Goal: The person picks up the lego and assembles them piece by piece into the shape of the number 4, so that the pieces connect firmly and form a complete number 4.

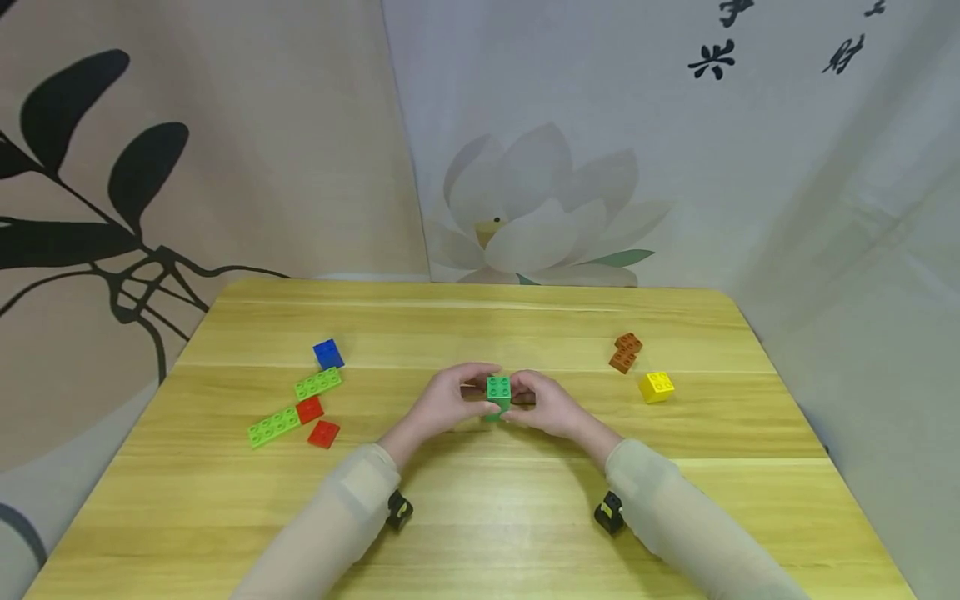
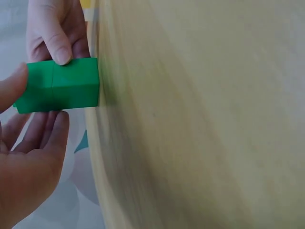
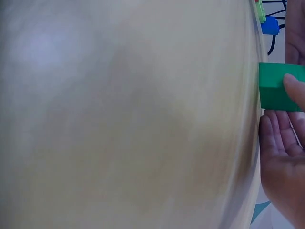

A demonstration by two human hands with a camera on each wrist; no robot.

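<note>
Green stack (image 1: 498, 389): directly between left hand (image 1: 450, 402) and right hand (image 1: 551, 406), over the middle of the table (image 1: 510, 533); two blocks one above the other, seam visible in the left wrist view.
Long axis: about upright, studs on top; cannot tell whether the base touches the table.
Nearer hand: neither; both are in contact, one from each side.
Left hand: partly closed, thumb on the stack's near face, fingers curved behind; grips it.
Right hand: mirrors this, thumb on the near face low down; also grips.
In the way: thumbs and fingers hide parts of the stack's faces.
Left side, well apart: blue block (image 1: 327, 353) farthest from the person; upper lime brick (image 1: 318, 383) just beside it; lower lime brick (image 1: 273, 427) end to end with one red brick (image 1: 310, 409); second red brick (image 1: 324, 434) separate, nearer the person.
Right side, well apart: two brown bricks (image 1: 622, 361) together, yellow block (image 1: 656, 387) just beyond them to the right.
</note>
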